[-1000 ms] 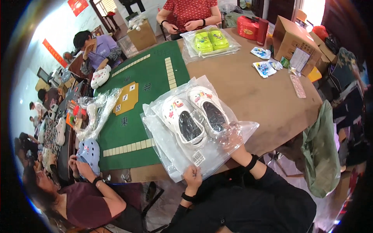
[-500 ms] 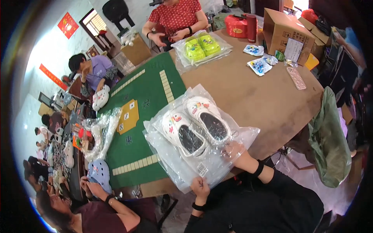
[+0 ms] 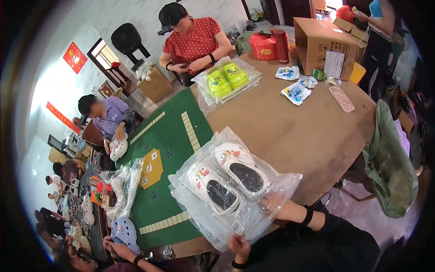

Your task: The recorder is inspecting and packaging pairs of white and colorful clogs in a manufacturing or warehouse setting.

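Observation:
A pair of white clogs [image 3: 226, 177] with small coloured charms lies inside a clear plastic bag [image 3: 206, 217] on the table's near edge, partly over the green mat [image 3: 170, 149]. My left hand [image 3: 239, 247] pinches the bag's near edge by a small label. My right hand [image 3: 272, 204] presses on the bag's open end, just behind the heels of the clogs. Both forearms wear black sleeves and a dark wristband.
A person in red across the brown table [image 3: 290, 122] handles something beside bagged yellow-green clogs [image 3: 226, 79]. A cardboard box [image 3: 326, 41], red containers [image 3: 267, 45], small charm packets [image 3: 294, 90] and a phone [image 3: 343, 99] lie far right. Other people work with clogs at left. A green garment [image 3: 389, 163] hangs at right.
The view has tilted up a little and the bagged clogs sit lower and nearer. My hands keep their hold on the bag's near end.

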A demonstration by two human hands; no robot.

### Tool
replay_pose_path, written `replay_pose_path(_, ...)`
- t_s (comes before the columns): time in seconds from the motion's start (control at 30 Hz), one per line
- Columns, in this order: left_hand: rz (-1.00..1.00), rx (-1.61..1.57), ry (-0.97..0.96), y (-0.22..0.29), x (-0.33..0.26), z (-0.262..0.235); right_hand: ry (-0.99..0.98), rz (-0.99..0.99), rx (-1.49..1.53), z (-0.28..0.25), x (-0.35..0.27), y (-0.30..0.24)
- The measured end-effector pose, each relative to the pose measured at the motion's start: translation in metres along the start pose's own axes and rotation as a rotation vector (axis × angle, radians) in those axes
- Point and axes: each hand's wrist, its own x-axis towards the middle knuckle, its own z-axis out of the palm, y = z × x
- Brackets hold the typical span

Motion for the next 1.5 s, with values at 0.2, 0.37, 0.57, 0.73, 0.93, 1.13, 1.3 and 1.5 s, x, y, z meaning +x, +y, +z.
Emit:
replay_pose_path(0.2,0.013,0.001,0.010,-0.008,-0.001,0.004,-0.015,0.006,0.020,-0.001,0.003,0.002)
replay_pose_path(0.37,0.046,0.110,-0.009,0.008,0.006,0.003,-0.055,0.056,-0.055,0.004,0.002,0.002)
replay_pose_path(0.57,0.107,0.132,0.050,0.002,0.004,0.004,0.055,-0.026,-0.012,0.006,0.001,0.003)
replay_pose_path(0.73,0.054,0.026,0.034,0.006,0.009,0.005,0.097,-0.063,-0.067,0.004,0.006,0.002)
replay_pose_path(0.93,0.010,0.017,0.022,0.013,0.008,0.003,0.045,-0.032,-0.090,0.002,0.003,-0.007)
replay_pose_path(1.13,0.074,0.080,0.023,0.014,0.004,0.002,0.004,-0.011,-0.106,0.002,0.000,-0.013)
replay_pose_path(1.3,0.108,0.063,0.041,0.010,0.006,0.003,-0.057,-0.046,-0.208,0.006,-0.001,-0.010)
replay_pose_path(1.5,0.039,0.064,0.023,0.006,0.004,0.003,-0.076,-0.059,-0.138,0.005,0.003,-0.010)
